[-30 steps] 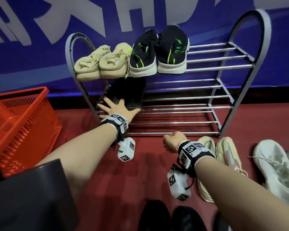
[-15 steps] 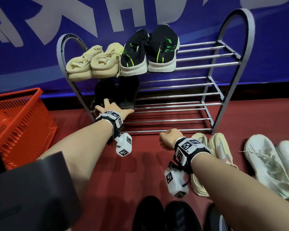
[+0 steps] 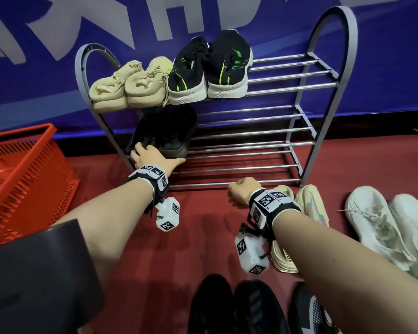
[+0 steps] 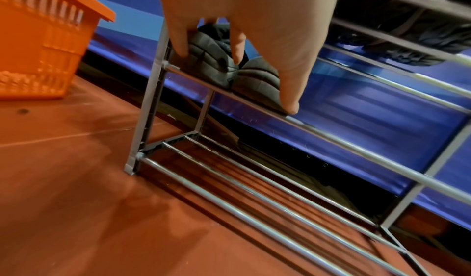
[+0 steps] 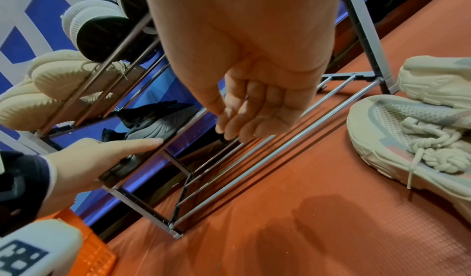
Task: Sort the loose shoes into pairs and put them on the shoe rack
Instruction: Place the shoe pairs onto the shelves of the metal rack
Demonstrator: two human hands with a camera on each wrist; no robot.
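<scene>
On the middle shelf of the rack (image 3: 310,169), at its left end, the black pair (image 3: 171,136) stands side by side, heels toward the person. The left hand (image 3: 152,157) rests against those heels with fingers spread and fairly straight, pressing rather than gripping. The right hand (image 3: 240,192) hangs just in front of the bottom shelf, its fingers folded into a loose fist with nothing in it. On the top shelf the beige pair (image 3: 128,88) sits at the left with the green-striped pair (image 3: 210,71) touching it on the right. The rest of all three shelves is bare bars. The rack stands on a dark red floor (image 3: 198,237) against a blue banner (image 3: 58,80) with large white lettering, and a black strip runs along the wall's foot. An orange basket (image 3: 27,174) stands left of the rack. On the floor to the right lie a tan pair (image 3: 309,203) and, farther out, a white pair (image 3: 381,227). More dark shoes (image 3: 237,307) lie at the near edge. Only the left wrist view shows the fingertips on the grey ridged soles and the thumb laid along the shelf's front bar. Only the right wrist view shows the folded fingers (image 5: 254,107) from below, the fine grid texture of the floor, and the knotted laces of the tan pair. The white pair and the dark shoes appear in the head view alone.
</scene>
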